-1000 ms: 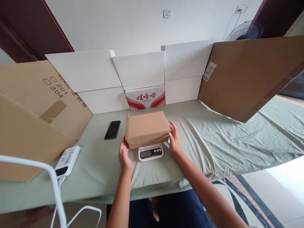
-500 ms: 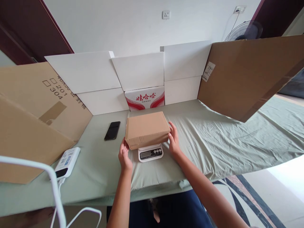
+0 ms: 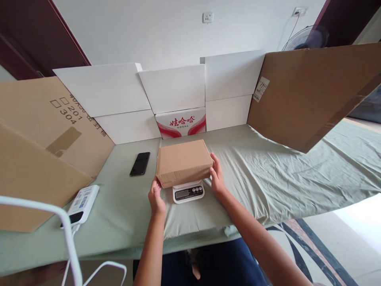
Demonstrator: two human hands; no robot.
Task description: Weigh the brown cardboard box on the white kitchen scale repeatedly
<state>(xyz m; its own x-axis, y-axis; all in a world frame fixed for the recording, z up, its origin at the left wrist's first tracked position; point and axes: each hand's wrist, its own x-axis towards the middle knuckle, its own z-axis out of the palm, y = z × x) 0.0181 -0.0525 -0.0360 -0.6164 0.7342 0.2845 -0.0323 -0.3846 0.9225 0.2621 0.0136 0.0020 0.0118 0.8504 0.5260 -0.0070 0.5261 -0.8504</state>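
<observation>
Holding one brown box (image 3: pixel 184 159) between both hands. Right hand (image 3: pixel 218 178): fingers part-curled along the right side, thumb at the near corner. Left hand (image 3: pixel 156 195): fingers loosely bent against the lower left corner, some tips hidden.

Box sits above a white scale (image 3: pixel 189 200), hiding its plate; display (image 3: pixel 182 194) shows in front, no reading legible. Full weight on the plate: cannot tell.

Status (judged): box placed over the scale, done; letting go, not yet done.

Surroundings: scale on green cloth (image 3: pixel 244 174); phone (image 3: pixel 140 163) lying to the left, well apart; power bank (image 3: pixel 85 202) farther left, nearer the edge; red-and-white carton (image 3: pixel 181 124) behind the box.
</observation>
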